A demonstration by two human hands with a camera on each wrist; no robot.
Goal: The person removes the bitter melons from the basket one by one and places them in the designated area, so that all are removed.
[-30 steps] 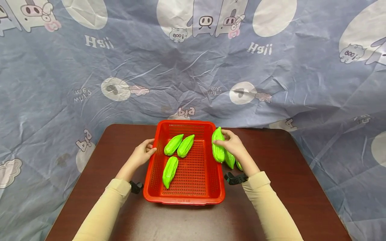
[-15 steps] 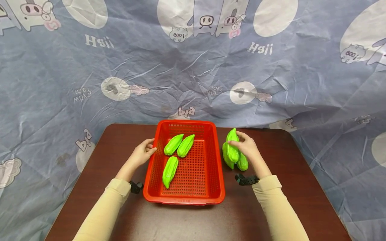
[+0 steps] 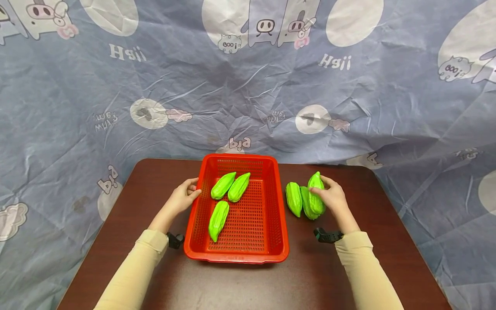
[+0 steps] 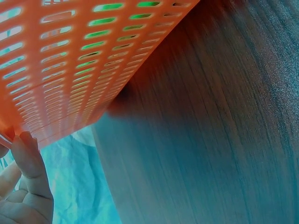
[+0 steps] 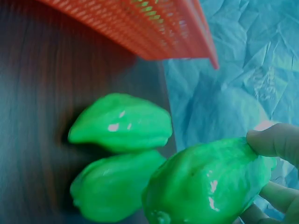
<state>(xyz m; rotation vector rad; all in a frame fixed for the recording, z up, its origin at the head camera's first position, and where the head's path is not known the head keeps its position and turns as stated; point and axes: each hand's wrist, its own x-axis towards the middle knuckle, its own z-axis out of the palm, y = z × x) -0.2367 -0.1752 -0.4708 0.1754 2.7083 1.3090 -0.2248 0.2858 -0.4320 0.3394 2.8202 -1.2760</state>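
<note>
My left hand (image 3: pixel 181 199) pinches the left rim of a red perforated plastic basket (image 3: pixel 236 258); the left wrist view shows its thumb (image 4: pixel 28 151) at that rim. Three green bitter melons (image 3: pixel 218 221) lie inside the basket, toward its left side. Right of the basket, my right hand (image 3: pixel 335 201) grips another bitter melon (image 3: pixel 317 193) between thumb and fingers, its narrow tip pointing away. Two more bitter melons (image 3: pixel 293 199) lie side by side on the table, and the held one partly covers the nearer of them (image 5: pixel 114 186). Whether these two touch the held one cannot be told.
The dark brown wooden table (image 3: pixel 372 241) has rounded far corners. Behind it hangs a wrinkled blue-grey cloth (image 3: pixel 248 94) printed with cartoons, close to the table's back edge. Black camera straps (image 3: pixel 327 236) sit on both wrists.
My right hand has carried its bitter melon rightward, from beside the basket's right rim to over the far side of the two on the table. The left hand and basket have stayed still.
</note>
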